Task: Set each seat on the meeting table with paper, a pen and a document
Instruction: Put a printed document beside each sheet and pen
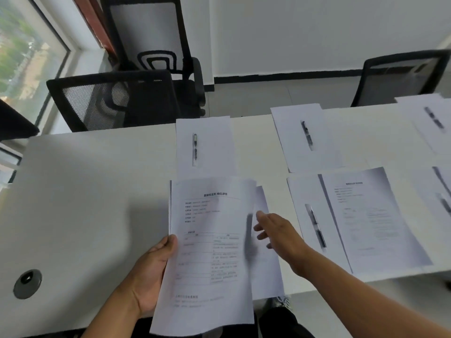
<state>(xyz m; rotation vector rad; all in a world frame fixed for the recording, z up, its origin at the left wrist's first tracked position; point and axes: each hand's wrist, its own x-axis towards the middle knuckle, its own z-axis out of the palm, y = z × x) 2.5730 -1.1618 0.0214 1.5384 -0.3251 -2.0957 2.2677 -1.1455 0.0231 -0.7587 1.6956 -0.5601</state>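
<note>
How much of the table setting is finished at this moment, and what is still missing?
Done: the near seat on the right has a printed document beside its pen on paper. In hand: the left hand grips another printed document over the near seat, the right hand open beside it. Left: the far sheets hold only pens, no documents yet.

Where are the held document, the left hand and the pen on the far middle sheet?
held document (210,252): head view, middle of the printed page.
left hand (151,269): head view, back of the palm.
pen (194,149): head view, mid-barrel.
</note>
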